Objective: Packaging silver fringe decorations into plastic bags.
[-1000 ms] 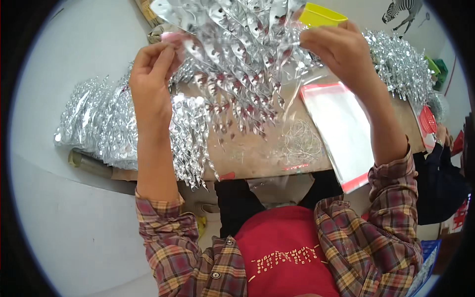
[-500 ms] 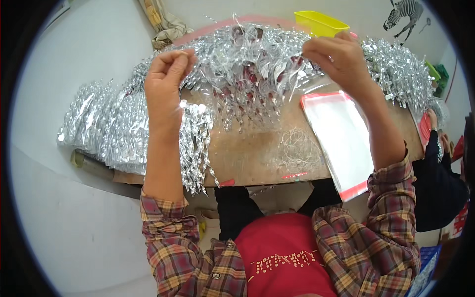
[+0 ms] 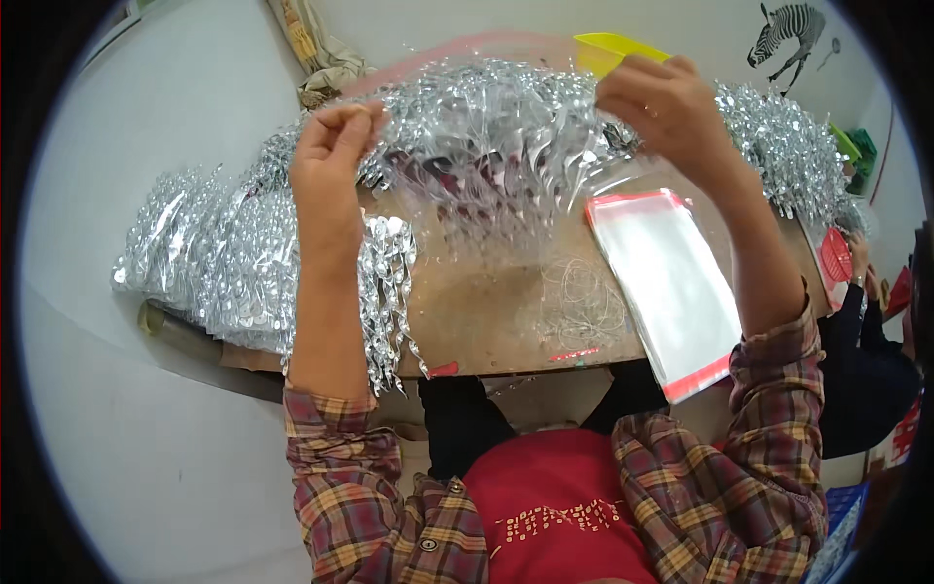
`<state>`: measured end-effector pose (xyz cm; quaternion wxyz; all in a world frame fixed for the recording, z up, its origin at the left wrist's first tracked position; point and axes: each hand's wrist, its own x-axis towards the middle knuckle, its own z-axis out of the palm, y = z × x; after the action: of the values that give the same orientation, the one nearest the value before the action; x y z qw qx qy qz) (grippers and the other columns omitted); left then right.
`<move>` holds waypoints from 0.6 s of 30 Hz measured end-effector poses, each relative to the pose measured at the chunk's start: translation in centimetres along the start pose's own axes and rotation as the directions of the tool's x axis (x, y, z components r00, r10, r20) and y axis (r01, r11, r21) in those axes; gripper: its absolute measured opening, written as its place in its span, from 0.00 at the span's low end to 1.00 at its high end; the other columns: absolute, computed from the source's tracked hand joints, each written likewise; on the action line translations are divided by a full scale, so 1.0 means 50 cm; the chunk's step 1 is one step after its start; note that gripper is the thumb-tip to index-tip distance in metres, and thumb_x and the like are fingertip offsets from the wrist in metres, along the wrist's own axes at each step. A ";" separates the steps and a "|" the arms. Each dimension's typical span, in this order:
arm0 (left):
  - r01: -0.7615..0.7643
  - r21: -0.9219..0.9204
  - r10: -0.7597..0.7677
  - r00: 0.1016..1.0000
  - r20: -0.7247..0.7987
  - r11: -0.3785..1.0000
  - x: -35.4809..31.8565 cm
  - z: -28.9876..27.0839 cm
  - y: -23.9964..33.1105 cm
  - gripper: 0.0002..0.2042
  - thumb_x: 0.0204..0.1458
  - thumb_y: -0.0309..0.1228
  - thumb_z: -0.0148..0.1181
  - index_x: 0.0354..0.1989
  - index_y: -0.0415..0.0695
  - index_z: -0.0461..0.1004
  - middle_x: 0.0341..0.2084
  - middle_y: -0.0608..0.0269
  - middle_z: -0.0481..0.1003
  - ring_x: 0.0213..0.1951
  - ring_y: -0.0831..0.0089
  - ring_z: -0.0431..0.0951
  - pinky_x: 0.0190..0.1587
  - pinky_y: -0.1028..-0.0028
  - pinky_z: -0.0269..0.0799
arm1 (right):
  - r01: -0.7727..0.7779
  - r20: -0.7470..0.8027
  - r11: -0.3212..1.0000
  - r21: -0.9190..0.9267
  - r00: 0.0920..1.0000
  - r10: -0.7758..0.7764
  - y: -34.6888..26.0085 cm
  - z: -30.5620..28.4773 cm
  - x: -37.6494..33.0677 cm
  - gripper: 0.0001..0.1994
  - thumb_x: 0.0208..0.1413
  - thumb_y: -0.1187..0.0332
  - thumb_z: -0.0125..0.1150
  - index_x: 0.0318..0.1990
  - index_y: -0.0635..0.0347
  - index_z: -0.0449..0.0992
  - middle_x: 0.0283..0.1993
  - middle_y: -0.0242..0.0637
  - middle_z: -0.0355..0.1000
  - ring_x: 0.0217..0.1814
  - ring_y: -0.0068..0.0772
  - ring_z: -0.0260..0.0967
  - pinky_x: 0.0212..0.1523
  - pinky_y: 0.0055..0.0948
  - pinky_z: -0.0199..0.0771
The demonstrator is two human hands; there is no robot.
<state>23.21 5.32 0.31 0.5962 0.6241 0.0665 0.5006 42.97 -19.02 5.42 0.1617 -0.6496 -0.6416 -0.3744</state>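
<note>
While left hand (image 3: 333, 156) and right hand (image 3: 673, 112) pinch, bagged silver spirals (image 3: 494, 175), between them

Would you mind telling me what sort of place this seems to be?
It looks like a small workroom for handwork: heaps of twisted silver foil strands and a stack of clear, red-edged plastic bags lie on a worktable, and another person in dark clothing is at the right.

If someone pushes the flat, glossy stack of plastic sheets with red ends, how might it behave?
The stack may slide easily, because its surface looks smooth. Lying flat, it probably won't roll. Its near end juts past the brown tabletop without obvious sagging, suggesting some stiffness.
</note>
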 end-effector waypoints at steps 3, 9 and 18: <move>-0.039 0.036 0.038 0.999 0.030 0.999 0.010 -0.023 -0.004 0.04 0.57 0.25 0.55 0.37 0.38 0.73 0.34 0.61 0.77 0.36 0.77 0.75 0.43 0.78 0.70 | -0.005 -0.040 0.999 0.052 0.999 0.007 -0.005 0.014 0.013 0.06 0.55 0.64 0.59 0.34 0.54 0.75 0.32 0.30 0.72 0.33 0.34 0.71 0.41 0.33 0.64; -0.030 0.080 0.026 0.999 0.048 0.996 0.030 -0.004 -0.012 0.04 0.58 0.26 0.54 0.37 0.39 0.72 0.35 0.60 0.78 0.38 0.76 0.76 0.42 0.78 0.69 | -0.051 0.010 0.987 0.153 0.999 0.050 0.010 -0.005 0.028 0.06 0.55 0.65 0.58 0.35 0.57 0.72 0.34 0.31 0.72 0.34 0.38 0.70 0.41 0.35 0.66; -0.238 0.196 0.193 0.955 0.224 0.951 0.180 0.145 -0.058 0.11 0.57 0.31 0.53 0.41 0.36 0.70 0.31 0.55 0.75 0.34 0.70 0.76 0.37 0.73 0.73 | -0.229 0.017 0.944 0.239 0.973 0.231 -0.117 -0.023 -0.046 0.05 0.54 0.70 0.60 0.33 0.62 0.75 0.29 0.33 0.73 0.30 0.27 0.70 0.40 0.28 0.65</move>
<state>34.20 7.35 4.42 0.4682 0.7377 -0.0080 0.4864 37.32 -20.72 3.01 0.2850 -0.6936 -0.6009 -0.2767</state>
